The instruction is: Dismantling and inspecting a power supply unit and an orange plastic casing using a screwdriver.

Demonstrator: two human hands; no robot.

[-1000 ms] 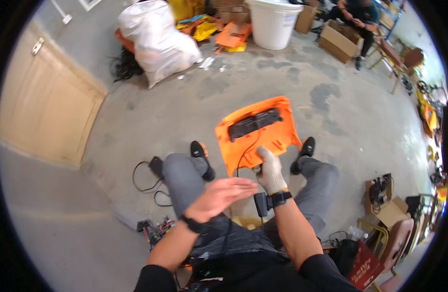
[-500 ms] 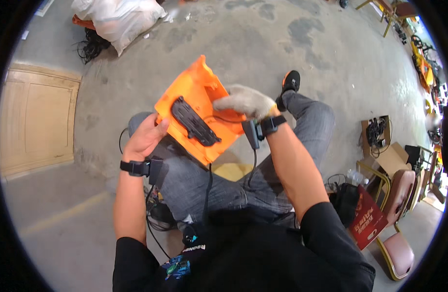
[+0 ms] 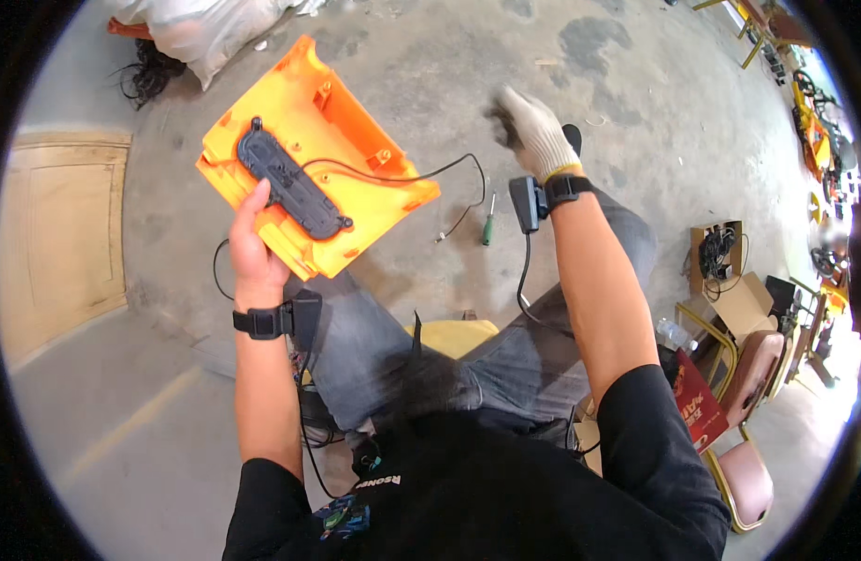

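My bare left hand (image 3: 258,248) grips the lower left edge of an orange plastic housing (image 3: 356,154), its thumb lying over the rim beside a long black part. That black part (image 3: 290,182), rounded at the ends, sits inside the housing. A thin dark cable (image 3: 407,178) runs from it across the housing, loops past the right edge and hangs with a small connector at its end. Well to the right of the housing is my right hand (image 3: 533,131), in a pale glove with dark fingertips. Motion smears its fingers, and it touches neither housing nor cable.
A screwdriver with a green handle (image 3: 488,229) lies on the concrete floor beyond my knees. White sacks (image 3: 201,37) lie at the far left, near a wooden door (image 3: 71,220). On the right are an open carton (image 3: 744,304), a red box (image 3: 697,402) and chairs (image 3: 753,383).
My left hand has carried the housing up and to the left, away from my lap. My right hand has left the housing and moved up and right. The cable's loose end now hangs free.
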